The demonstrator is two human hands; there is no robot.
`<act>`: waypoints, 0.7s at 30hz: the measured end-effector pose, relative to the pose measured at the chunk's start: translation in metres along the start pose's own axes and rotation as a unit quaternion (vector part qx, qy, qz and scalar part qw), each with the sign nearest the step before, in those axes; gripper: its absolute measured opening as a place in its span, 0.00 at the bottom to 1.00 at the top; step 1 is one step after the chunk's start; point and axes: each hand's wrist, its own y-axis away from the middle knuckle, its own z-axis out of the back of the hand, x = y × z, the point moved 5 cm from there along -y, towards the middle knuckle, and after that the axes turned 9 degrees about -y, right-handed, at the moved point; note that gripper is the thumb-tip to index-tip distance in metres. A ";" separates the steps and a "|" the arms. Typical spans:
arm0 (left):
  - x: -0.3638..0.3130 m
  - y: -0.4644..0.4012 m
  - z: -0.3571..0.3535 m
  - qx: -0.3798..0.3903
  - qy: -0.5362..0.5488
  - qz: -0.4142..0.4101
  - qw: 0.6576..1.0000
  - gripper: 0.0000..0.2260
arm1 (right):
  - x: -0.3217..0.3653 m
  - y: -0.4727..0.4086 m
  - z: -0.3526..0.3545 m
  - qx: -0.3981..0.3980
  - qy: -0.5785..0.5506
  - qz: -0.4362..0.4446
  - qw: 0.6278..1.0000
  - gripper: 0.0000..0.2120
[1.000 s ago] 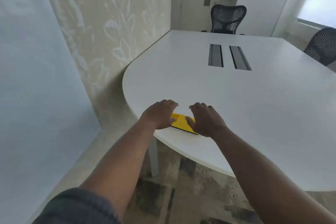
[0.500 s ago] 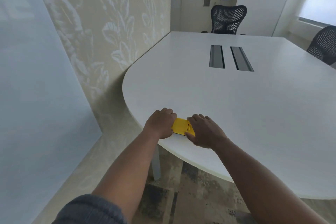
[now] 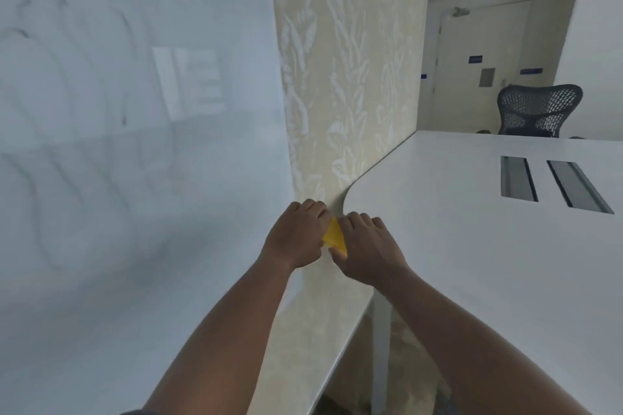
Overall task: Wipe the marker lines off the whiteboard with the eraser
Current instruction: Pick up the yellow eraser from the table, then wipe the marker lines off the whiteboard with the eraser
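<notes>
Between the two hands, low in the middle of the view, a yellow eraser [image 3: 333, 236] shows as a small wedge of colour. The left hand [image 3: 296, 236] is curled with its knuckles up, its fingers closed over the eraser's left end. The right hand [image 3: 365, 251] mirrors it, fingers bent down onto the eraser's right end, so both hands grip the same piece and most of it is hidden beneath them. Whether the eraser touches anything below cannot be told; it sits just off the rounded near edge of the white worktop [image 3: 472, 246], over the gap beside the wall.

Both bare forearms run back toward the bottom of the frame, and a dark sleeve [image 3: 135, 412] edge shows at the bottom on the left arm.

To the left, the whiteboard [image 3: 135, 212] fills the side of the view, well apart from the eraser, and carries faint grey marker lines [image 3: 123, 118] in loops and strokes, blurred. Leaf-patterned wallpaper [image 3: 337, 94] covers the wall between the whiteboard and the worktop. Two dark rectangular slots [image 3: 517, 178] are set in the worktop farther right, and a black mesh chair [image 3: 536, 109] stands at its far end, before a pale door [image 3: 485, 71].
</notes>
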 end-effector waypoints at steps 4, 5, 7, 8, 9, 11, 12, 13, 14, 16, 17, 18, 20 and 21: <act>0.076 0.061 0.049 -0.024 -0.079 0.056 0.995 0.21 | 0.086 -0.037 0.024 -0.071 -0.053 0.045 0.995 0.25; 0.091 0.076 0.062 -0.038 -0.099 0.070 0.992 0.21 | 0.107 -0.044 0.031 -0.095 -0.067 0.061 0.991 0.25; 0.127 0.114 0.093 -0.084 -0.142 0.114 0.980 0.22 | 0.157 -0.064 0.048 -0.144 -0.092 0.109 0.979 0.24; 0.145 0.133 0.109 -0.107 -0.166 0.138 0.970 0.22 | 0.183 -0.074 0.060 -0.172 -0.104 0.130 0.971 0.23; 0.161 0.152 0.124 -0.128 -0.189 0.162 0.960 0.22 | 0.209 -0.082 0.072 -0.203 -0.115 0.147 0.961 0.23; 0.188 0.184 0.152 -0.171 -0.222 0.210 0.937 0.24 | 0.254 -0.096 0.097 -0.251 -0.132 0.160 0.946 0.23; 0.204 0.205 0.166 -0.184 -0.239 0.244 0.922 0.25 | 0.283 -0.100 0.111 -0.271 -0.145 0.170 0.936 0.22; 0.217 0.222 0.179 -0.198 -0.250 0.276 0.907 0.25 | 0.305 -0.103 0.122 -0.282 -0.158 0.176 0.930 0.22; 0.228 0.237 0.190 -0.214 -0.255 0.305 0.892 0.25 | 0.324 -0.105 0.133 -0.291 -0.170 0.180 0.924 0.22; 0.248 0.271 0.210 -0.227 -0.258 0.361 0.867 0.24 | 0.362 -0.109 0.150 -0.306 -0.193 0.200 0.911 0.23; 0.256 0.285 0.219 -0.234 -0.258 0.382 0.856 0.23 | 0.376 -0.111 0.158 -0.313 -0.201 0.208 0.905 0.23; 0.263 0.299 0.228 -0.237 -0.258 0.398 0.848 0.23 | 0.391 -0.113 0.165 -0.323 -0.213 0.219 0.896 0.24; 0.274 0.322 0.245 -0.246 -0.252 0.410 0.841 0.24 | 0.416 -0.117 0.178 -0.345 -0.241 0.232 0.877 0.25; 0.278 0.329 0.252 -0.248 -0.249 0.408 0.843 0.25 | 0.424 -0.121 0.183 -0.357 -0.251 0.234 0.869 0.26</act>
